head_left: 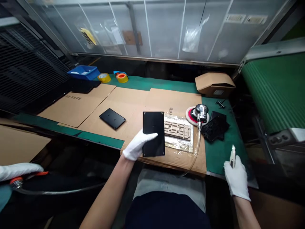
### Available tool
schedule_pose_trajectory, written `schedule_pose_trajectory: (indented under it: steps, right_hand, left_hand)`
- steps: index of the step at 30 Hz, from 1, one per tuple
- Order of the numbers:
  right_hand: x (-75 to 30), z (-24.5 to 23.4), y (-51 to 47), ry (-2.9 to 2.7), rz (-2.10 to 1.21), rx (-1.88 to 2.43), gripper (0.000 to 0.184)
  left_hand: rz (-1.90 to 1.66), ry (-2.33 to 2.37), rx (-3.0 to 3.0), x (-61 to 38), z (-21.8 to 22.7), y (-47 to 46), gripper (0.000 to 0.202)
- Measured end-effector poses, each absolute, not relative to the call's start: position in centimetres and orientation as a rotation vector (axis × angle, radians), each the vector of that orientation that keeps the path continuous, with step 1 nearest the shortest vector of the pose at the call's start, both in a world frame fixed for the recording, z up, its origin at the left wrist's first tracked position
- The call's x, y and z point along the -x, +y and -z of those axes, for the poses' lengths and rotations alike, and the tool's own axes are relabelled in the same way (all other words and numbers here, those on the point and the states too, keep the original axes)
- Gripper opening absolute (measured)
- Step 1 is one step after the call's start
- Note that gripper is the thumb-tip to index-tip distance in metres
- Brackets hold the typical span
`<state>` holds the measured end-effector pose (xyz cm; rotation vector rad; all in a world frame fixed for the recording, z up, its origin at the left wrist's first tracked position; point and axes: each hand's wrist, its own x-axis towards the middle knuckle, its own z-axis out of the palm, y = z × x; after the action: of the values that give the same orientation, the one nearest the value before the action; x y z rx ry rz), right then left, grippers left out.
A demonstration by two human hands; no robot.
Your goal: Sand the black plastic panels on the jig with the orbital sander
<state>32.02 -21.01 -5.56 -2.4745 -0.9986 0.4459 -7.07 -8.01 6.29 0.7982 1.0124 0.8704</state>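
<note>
Another person's gloved hand (19, 171) cut off by left edge, small white object (232, 156) partly hidden by right hand (237, 179)

Left hand (139, 145), right hand (236, 178), both gloved

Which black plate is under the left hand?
The front black plate, under the white-gloved left hand; another plate lies untouched on the cardboard further left.

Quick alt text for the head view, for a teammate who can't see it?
A white-gloved left hand rests on a black rectangular panel on cardboard; the gloved right hand grips a small white tool. An air sander stands nearby.
</note>
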Motion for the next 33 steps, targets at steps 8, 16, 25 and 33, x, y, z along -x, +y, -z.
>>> schedule_pose_trajectory:
  steps: [8, 16, 25, 33]
  right_hand:
    - [-30.3, 5.7, -18.5, -1.103, -0.077, 2.279, 0.087]
    - [-29.5, 6.2, -17.7, -1.13, -0.012, 2.19, 0.083]
    - [-25.2, -2.6, -3.0, -1.483, -0.181, 2.092, 0.073]
    - [-21.6, -4.7, 5.2, -1.38, -0.383, 2.5, 0.049]
  left_hand:
    - [-0.01, 0.695, -1.664, 0.9, -4.4, 7.5, 0.068]
    - [0.165, 0.878, -2.548, -4.3, -3.1, 7.0, 0.089]
    - [0.003, 0.956, -2.686, 0.9, 2.3, 3.6, 0.113]
    - [-0.139, 0.685, -2.843, 0.4, 2.4, -0.2, 0.078]
